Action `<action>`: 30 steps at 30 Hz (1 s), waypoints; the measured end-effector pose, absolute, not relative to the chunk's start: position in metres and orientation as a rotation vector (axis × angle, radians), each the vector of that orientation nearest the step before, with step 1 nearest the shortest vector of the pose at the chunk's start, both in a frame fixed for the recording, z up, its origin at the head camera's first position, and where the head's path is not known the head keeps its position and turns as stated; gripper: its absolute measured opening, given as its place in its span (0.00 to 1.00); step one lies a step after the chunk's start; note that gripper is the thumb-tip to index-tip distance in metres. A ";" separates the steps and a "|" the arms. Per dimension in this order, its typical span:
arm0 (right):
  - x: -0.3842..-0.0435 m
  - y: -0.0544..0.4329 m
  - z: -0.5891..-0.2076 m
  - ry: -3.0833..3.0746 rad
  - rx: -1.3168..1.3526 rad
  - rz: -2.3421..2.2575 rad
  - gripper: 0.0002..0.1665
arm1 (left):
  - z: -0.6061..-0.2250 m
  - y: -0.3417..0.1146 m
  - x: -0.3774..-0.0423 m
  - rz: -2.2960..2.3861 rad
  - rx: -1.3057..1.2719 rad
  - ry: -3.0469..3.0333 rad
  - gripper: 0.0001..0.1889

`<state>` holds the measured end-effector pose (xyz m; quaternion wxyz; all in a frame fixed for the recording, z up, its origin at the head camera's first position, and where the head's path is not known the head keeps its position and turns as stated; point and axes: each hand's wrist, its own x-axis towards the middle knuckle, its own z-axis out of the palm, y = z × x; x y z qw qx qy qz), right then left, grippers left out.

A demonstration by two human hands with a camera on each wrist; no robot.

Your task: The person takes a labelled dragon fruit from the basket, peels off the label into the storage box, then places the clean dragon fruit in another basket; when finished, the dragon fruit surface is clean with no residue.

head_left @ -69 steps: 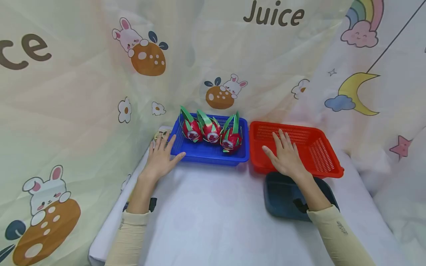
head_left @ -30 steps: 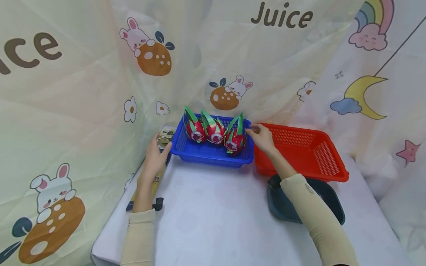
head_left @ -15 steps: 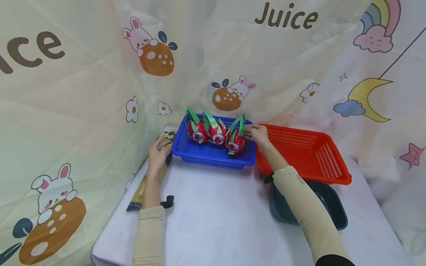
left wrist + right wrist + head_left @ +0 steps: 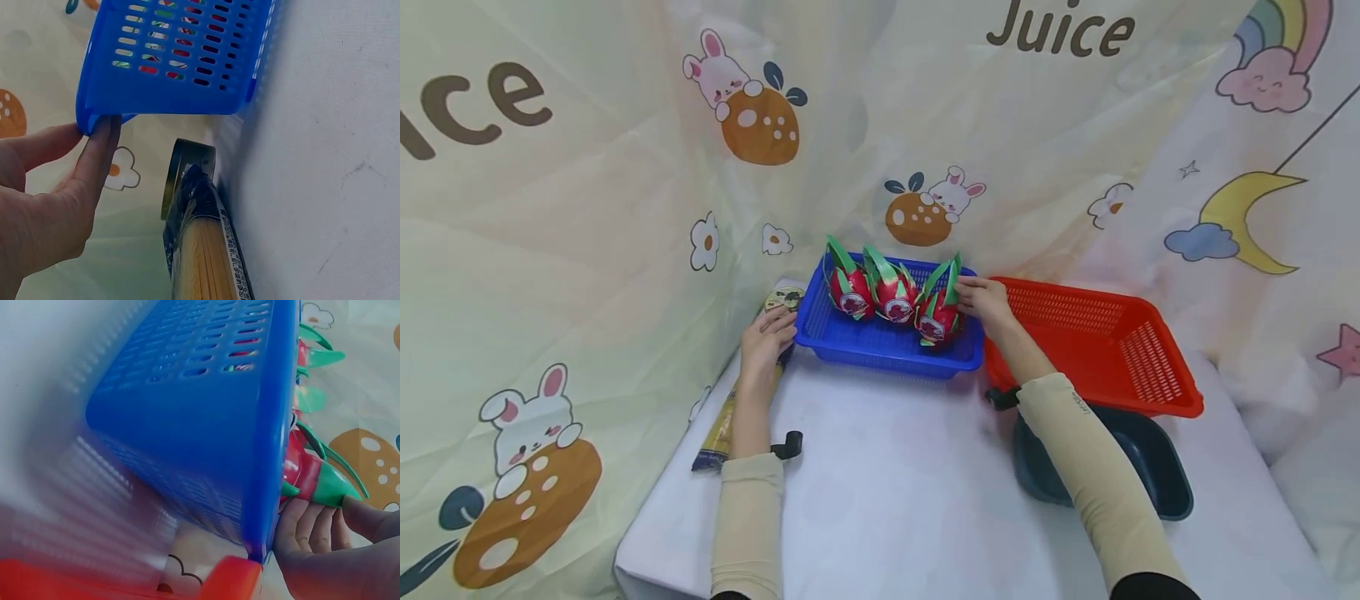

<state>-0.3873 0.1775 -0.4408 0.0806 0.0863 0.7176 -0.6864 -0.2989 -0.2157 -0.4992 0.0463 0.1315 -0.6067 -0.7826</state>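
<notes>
Three red dragon fruits with green leaves and round labels stand in a row in a blue basket (image 4: 880,358). My right hand (image 4: 988,304) reaches over the basket's right rim and holds the rightmost dragon fruit (image 4: 938,321). In the right wrist view its thumb lies at the green leaf tip (image 4: 334,487), with the other fingers curled under the leaf. At the basket's left rim, my left hand (image 4: 765,342) pinches the edge between thumb and fingers (image 4: 100,150), as the left wrist view shows.
A pack of dry noodles (image 4: 718,433) lies under the left forearm, with a round tin (image 4: 197,153) at its far end. A red basket (image 4: 1075,350) stands right of the blue one, and a dark green basin (image 4: 1150,454) sits before it. A printed curtain hangs behind.
My right hand has moved from over the red basket to the rightmost dragon fruit. My left hand, earlier spread, has closed on the blue basket's left rim. The head view has shifted slightly.
</notes>
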 end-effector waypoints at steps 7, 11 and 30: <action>-0.387 0.173 -0.432 2.107 0.231 -2.129 0.24 | -0.493 -0.217 -0.308 -2.392 0.393 -1.818 0.29; -0.382 0.171 -0.430 2.089 0.280 -2.164 0.23 | -0.494 -0.218 -0.309 -2.428 0.412 -1.822 0.29; -0.348 0.175 -0.404 1.957 0.261 -2.323 0.27 | -0.501 -0.216 -0.301 -2.395 0.375 -1.849 0.28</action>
